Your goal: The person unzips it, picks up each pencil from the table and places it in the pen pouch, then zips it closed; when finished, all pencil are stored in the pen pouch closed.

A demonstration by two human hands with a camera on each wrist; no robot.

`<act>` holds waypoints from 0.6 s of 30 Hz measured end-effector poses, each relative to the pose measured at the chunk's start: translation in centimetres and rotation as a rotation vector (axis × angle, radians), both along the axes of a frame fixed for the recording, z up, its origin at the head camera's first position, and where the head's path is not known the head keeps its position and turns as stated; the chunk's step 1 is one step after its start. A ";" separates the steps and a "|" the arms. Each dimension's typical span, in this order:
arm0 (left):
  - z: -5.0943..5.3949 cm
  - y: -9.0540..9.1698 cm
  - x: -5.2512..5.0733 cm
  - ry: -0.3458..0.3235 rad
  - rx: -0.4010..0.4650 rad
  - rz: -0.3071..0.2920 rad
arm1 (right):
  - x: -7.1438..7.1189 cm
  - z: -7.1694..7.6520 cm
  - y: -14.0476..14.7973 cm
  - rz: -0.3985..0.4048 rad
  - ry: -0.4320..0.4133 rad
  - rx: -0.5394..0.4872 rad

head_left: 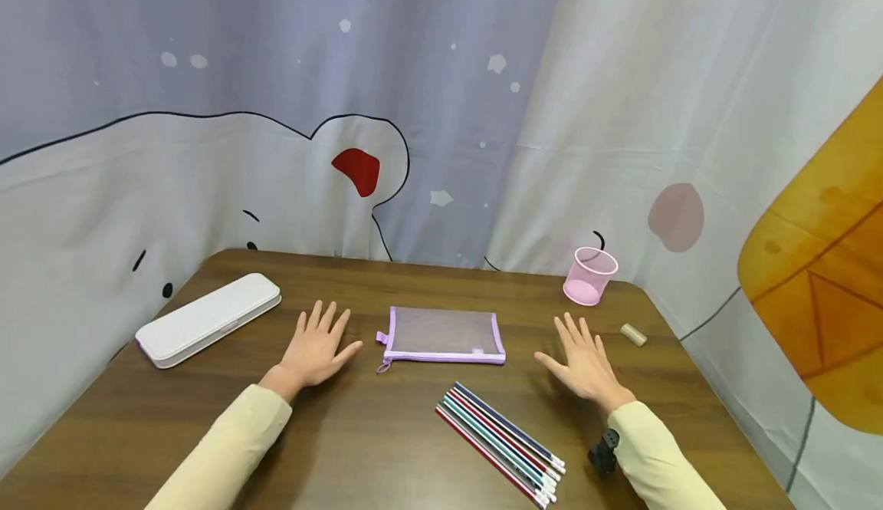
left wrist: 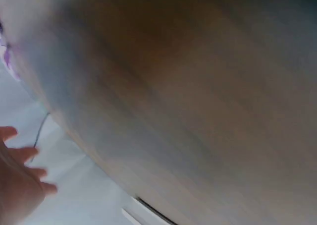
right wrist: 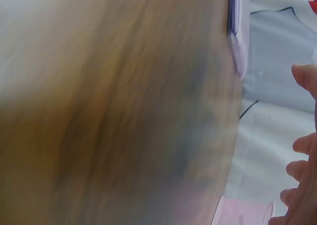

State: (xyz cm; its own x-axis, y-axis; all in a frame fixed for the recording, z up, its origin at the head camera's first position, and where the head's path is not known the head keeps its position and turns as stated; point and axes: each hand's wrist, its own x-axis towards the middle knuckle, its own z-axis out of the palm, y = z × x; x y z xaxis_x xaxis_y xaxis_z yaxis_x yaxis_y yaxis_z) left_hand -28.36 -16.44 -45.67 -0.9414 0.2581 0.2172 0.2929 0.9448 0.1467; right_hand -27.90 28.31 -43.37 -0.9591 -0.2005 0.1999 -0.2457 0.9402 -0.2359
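Note:
My left hand [head_left: 313,353] rests palm down with spread fingers, between a white pencil case [head_left: 210,318] and a purple mesh zip pouch [head_left: 444,332]. Fingers spread as well, my right hand [head_left: 582,364] lies to the right of the pouch and holds nothing. A bundle of several pencils [head_left: 497,445] in red, teal and dark blue, with white ends, lies slantwise in front of the pouch. Beyond the right hand stands a pink mesh pen cup [head_left: 590,276]. A small beige block [head_left: 633,334], perhaps an eraser, lies beside that hand. The left wrist view is blurred.
All of this lies on a brown wooden table [head_left: 386,449]. A printed curtain [head_left: 441,111] hangs along its back and sides. A small black device [head_left: 603,452] sits at the right wrist.

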 end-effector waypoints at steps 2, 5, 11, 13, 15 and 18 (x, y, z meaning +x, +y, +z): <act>0.2 0.7 0.0 -0.009 0.032 -0.034 | -0.3 0.0 -0.8 0.024 0.007 -0.016; 0.4 1.9 0.1 -0.028 0.098 -0.113 | -0.7 -0.1 -2.1 0.083 0.012 -0.050; 0.5 4.1 -0.3 -0.084 0.217 -0.234 | -1.1 -0.5 -4.8 0.190 -0.080 -0.130; 0.6 4.5 -0.4 -0.097 0.233 -0.253 | -1.1 -0.7 -5.6 0.211 -0.120 -0.169; 0.7 4.9 -0.4 -0.108 0.245 -0.260 | -1.2 -1.0 -6.1 0.242 -0.133 -0.178; 0.8 5.2 -0.5 -0.104 0.261 -0.271 | -1.3 -1.2 -6.7 0.285 -0.118 -0.185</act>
State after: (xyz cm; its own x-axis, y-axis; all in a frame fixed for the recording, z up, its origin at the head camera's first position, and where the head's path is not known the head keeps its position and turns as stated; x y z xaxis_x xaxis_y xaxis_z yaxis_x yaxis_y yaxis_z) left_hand -28.90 -11.22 -44.84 -0.8668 0.4495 0.2158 0.4981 0.7620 0.4138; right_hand -29.22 21.62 -44.53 -0.8886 -0.4340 0.1488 -0.4526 0.7765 -0.4384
